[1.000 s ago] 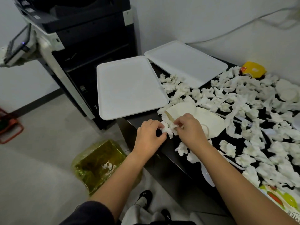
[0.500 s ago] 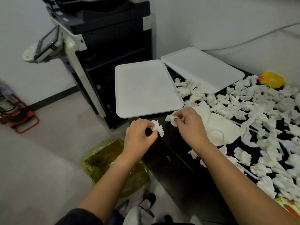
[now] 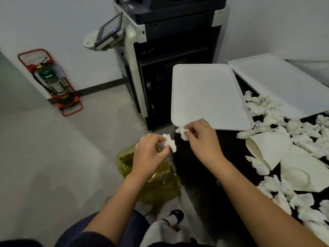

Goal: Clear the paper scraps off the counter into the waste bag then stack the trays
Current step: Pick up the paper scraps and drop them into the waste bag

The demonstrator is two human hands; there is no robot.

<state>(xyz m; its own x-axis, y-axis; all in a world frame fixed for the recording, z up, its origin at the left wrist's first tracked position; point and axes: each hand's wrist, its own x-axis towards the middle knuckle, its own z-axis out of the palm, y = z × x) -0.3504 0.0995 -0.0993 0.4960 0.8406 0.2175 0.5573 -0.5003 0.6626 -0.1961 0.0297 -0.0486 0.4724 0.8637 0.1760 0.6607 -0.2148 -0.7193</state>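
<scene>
A dark counter (image 3: 204, 179) runs along the right side. Two white trays lie on it side by side: the nearer tray (image 3: 210, 97) overhangs the counter's left end, the farther tray (image 3: 277, 82) sits just beside it toward the wall. Crumpled white paper scraps (image 3: 267, 111) are scattered across the surface (thickest toward the right), around larger cream paper sheets (image 3: 270, 148). On the grey floor (image 3: 53, 157) beside the counter stands a yellow-green waste bag (image 3: 160, 186).
</scene>
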